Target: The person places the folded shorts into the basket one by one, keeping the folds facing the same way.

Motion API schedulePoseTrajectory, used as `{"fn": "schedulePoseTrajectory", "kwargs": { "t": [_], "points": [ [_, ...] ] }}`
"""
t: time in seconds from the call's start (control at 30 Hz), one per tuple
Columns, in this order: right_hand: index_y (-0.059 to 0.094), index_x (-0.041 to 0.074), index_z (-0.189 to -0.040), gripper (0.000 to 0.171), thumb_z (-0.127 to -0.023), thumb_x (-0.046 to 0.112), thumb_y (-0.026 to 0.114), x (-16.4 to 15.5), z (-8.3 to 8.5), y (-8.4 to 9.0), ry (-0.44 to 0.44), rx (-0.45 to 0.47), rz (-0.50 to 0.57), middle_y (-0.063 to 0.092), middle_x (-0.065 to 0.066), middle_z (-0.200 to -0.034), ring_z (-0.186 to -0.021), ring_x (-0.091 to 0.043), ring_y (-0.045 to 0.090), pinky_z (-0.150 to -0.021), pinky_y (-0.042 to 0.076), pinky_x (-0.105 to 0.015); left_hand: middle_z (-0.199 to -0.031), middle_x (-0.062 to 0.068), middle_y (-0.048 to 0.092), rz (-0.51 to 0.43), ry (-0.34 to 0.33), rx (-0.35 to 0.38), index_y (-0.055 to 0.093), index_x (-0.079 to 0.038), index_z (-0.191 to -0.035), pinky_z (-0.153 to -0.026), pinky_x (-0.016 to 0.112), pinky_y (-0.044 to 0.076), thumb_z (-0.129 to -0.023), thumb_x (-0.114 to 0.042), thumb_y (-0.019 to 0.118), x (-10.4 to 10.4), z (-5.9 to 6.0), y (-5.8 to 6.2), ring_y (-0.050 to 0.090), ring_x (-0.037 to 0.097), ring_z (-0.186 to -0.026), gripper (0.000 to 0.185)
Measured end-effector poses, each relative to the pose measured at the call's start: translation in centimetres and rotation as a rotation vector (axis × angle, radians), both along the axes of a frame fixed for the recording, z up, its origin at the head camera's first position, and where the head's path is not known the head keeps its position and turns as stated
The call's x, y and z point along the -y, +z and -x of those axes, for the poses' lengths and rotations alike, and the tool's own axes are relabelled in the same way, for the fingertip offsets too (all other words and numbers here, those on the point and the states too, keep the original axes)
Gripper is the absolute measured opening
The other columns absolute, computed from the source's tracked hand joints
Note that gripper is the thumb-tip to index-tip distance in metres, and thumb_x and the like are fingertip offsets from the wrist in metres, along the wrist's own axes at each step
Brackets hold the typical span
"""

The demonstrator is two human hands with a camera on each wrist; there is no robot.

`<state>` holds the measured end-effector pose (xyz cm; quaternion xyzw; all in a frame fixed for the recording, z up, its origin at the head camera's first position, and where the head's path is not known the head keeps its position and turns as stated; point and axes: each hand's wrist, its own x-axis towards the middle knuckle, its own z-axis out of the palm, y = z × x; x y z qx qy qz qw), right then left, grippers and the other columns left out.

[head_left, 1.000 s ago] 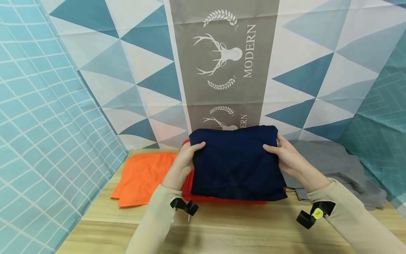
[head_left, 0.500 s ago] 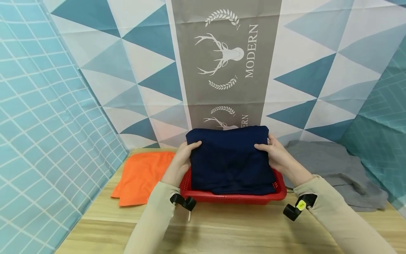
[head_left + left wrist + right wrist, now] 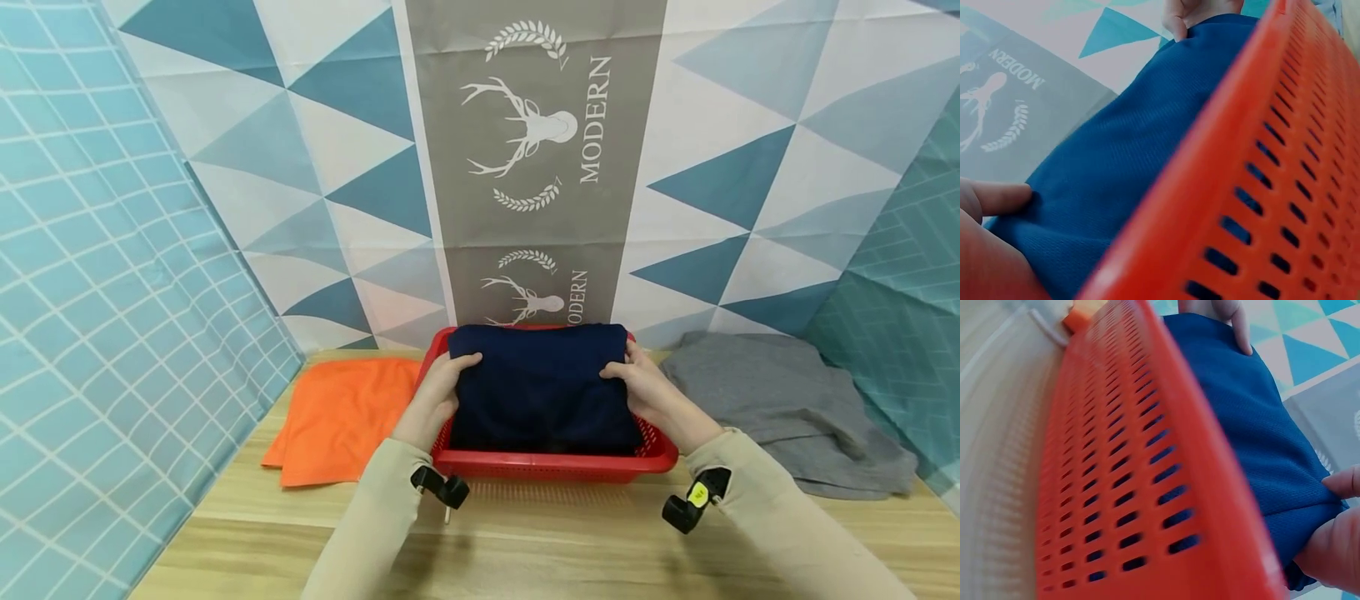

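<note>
A folded navy blue cloth (image 3: 543, 392) lies mostly inside a red perforated plastic basket (image 3: 555, 464), its far edge raised toward the back rim. My left hand (image 3: 438, 392) pinches the cloth's upper left corner, thumb on top. At the upper right corner my right hand (image 3: 648, 387) grips it the same way. In the left wrist view the navy cloth (image 3: 1122, 144) slopes behind the red basket wall (image 3: 1272, 187). From the right wrist, the cloth (image 3: 1254, 419) shows beyond the slotted basket side (image 3: 1110, 462). Fingers behind the cloth are hidden.
Folded orange cloth (image 3: 345, 421) lies left of the basket. A loosely folded grey cloth (image 3: 787, 408) is on the right. All rest on a wooden table (image 3: 540, 550), with patterned wall sheets (image 3: 360, 167) close behind and at both sides.
Both hands have lowered the navy cloth from above the basket down into it, shifting slightly left first. More of the basket's rim now shows. Orange and grey cloths have stayed put.
</note>
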<state>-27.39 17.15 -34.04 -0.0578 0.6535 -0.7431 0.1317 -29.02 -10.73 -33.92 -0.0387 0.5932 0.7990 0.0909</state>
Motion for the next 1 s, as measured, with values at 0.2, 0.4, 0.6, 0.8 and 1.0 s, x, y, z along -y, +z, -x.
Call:
{"fn": "schedulePoseTrajectory", "kwargs": {
  "t": [0.2, 0.4, 0.6, 0.8, 1.0],
  "points": [
    [-0.02, 0.009, -0.142, 0.085, -0.085, -0.003, 0.041, 0.3, 0.2, -1.4, -0.014, 0.047, -0.033, -0.003, -0.018, -0.151, -0.133, -0.037, 0.017, -0.108, 0.019, -0.049, -0.112, 0.008, 0.054, 0.128, 0.034, 0.075, 0.038, 0.001, -0.13, -0.076, 0.027, 0.049, -0.088, -0.011, 0.054, -0.2, 0.1, -1.2, 0.056, 0.013, -0.079, 0.046],
    [-0.013, 0.006, -0.144, 0.081, -0.084, -0.003, 0.041, 0.5, 0.6, -2.0, -0.024, 0.06, -0.055, 0.003, -0.019, -0.151, -0.132, -0.037, 0.019, -0.108, 0.019, -0.049, -0.145, 0.017, 0.025, 0.207, 0.029, 0.078, 0.016, 0.006, -0.141, -0.101, 0.041, 0.035, -0.088, -0.007, 0.051, -0.3, 0.6, -1.2, 0.041, 0.03, -0.117, 0.065],
    [-0.018, 0.007, -0.143, 0.085, -0.084, -0.002, 0.043, 0.6, 1.2, -2.3, -0.06, 0.053, -0.115, -0.002, -0.019, -0.151, -0.135, -0.037, 0.013, -0.11, 0.014, -0.05, -0.15, 0.017, 0.014, 0.277, 0.027, 0.078, 0.015, 0.004, -0.142, -0.109, 0.042, 0.023, -0.087, -0.006, 0.052, -0.3, 1.2, -0.2, 0.021, 0.033, -0.133, 0.068],
    [-0.02, 0.007, -0.142, 0.085, -0.085, -0.003, 0.042, 0.3, 1.6, -2.3, -0.038, 0.05, -0.121, -0.006, -0.019, -0.151, -0.135, -0.038, 0.01, -0.11, 0.012, -0.051, -0.151, 0.014, 0.011, 0.27, 0.037, 0.091, 0.012, 0.002, -0.144, -0.109, 0.042, 0.024, -0.087, -0.011, 0.054, -0.2, 2.4, -1.1, 0.022, 0.031, -0.133, 0.072],
    [-0.021, 0.006, -0.142, 0.085, -0.084, -0.005, 0.04, 0.1, 2.2, -2.1, -0.015, 0.047, -0.128, -0.005, -0.021, -0.15, -0.136, -0.038, 0.009, -0.11, 0.012, -0.051, -0.145, 0.009, 0.026, 0.169, -0.045, 0.066, 0.018, -0.008, -0.144, -0.094, 0.038, 0.042, -0.081, -0.019, 0.065, 1.7, 8.6, -6.5, 0.044, 0.027, -0.116, 0.079]
  ]
}}
